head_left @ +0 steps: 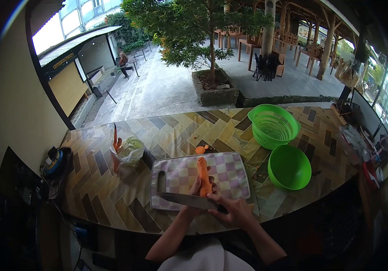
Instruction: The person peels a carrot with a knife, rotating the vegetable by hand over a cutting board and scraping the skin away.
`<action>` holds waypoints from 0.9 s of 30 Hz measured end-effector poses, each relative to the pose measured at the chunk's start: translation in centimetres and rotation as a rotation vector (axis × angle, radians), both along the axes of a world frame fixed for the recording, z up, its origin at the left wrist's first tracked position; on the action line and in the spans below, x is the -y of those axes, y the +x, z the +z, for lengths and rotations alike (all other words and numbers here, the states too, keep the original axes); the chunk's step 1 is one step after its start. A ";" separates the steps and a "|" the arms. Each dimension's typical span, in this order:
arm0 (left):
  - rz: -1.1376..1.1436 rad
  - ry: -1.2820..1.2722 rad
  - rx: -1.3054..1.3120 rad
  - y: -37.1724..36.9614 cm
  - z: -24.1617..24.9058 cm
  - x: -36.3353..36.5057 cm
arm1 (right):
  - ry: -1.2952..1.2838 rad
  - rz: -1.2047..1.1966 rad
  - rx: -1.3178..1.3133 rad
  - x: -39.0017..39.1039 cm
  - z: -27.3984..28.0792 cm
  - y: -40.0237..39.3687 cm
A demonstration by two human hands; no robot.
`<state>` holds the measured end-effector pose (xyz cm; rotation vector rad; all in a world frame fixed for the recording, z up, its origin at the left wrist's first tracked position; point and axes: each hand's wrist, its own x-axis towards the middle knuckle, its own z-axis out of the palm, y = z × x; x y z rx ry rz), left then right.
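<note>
A peeled orange carrot [203, 174] stands out lengthwise over the checkered pink-and-white cutting board [225, 165]. My left hand [196, 186] is wrapped around the carrot's near part, partly hidden behind the blade. In my right hand [234, 211] is a large kitchen knife [182, 199], its wide blade pointing left across my left palm and the carrot's near end. The right thumb and fingers close around the handle, with fingertips right by the carrot's lower end. Just beyond the board's far edge lie cut carrot pieces [200, 149].
A green colander [273, 128] and a green bowl [289, 167] stand right of the board. To the left, a plastic bag [130, 153] holds pale greens and carrots. Plastic packages [357, 142] lie at the table's right end. Outside, a person [123, 62] is on the paved yard.
</note>
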<state>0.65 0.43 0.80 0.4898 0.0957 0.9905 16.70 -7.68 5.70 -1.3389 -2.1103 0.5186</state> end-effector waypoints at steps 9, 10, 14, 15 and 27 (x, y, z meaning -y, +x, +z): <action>0.000 0.004 0.014 -0.1 -0.2 -0.1 | 0.049 0.022 0.014 -0.1 -0.5 0.0; -0.003 0.004 0.024 -0.1 -0.3 -0.2 | 0.046 0.022 0.015 -0.1 -0.5 0.0; 0.007 -0.001 0.005 -0.1 -0.3 -0.2 | 0.036 0.019 0.023 -0.1 -0.4 0.0; 0.005 -0.008 0.007 -0.1 -0.4 -0.1 | 0.034 0.018 0.026 -0.1 -0.4 0.0; 0.062 -0.086 -0.067 0.2 0.2 0.4 | 0.065 -0.038 0.051 0.1 -0.8 -0.8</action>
